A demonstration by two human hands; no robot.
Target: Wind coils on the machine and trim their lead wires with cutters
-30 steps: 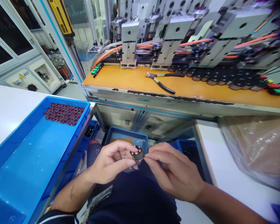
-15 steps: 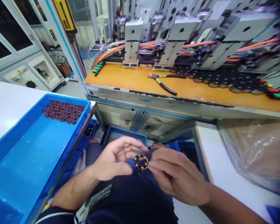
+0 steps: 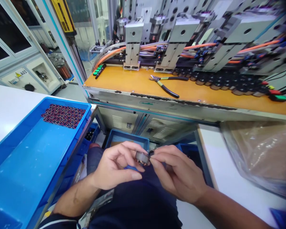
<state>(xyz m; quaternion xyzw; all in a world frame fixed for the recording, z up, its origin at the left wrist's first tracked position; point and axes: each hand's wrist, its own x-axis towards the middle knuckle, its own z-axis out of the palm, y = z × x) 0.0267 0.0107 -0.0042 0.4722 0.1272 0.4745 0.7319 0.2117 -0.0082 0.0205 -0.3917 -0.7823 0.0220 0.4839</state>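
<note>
Small grey metal ring with copper windings [image 3: 142, 157] pinched at its edge above the lap.
The right hand [image 3: 178, 171] grips the ring between thumb and fingertips; the left hand [image 3: 114, 165] curves loosely beside it, thumb clear, and I cannot tell whether its fingers bear any weight. With so narrow a hold, the ring could slip if turned quickly, perhaps dropping onto the dark navy clothing [image 3: 138, 203] or towards the shallow blue plastic tray [image 3: 131, 134] below; a careless fingertip might also snag or scrape the copper. Half a second ago the ring faced the camera, its round centre showing and a thin wire trailing beneath; now its grey outer wall shows instead, and no trailing wire can be made out.
</note>
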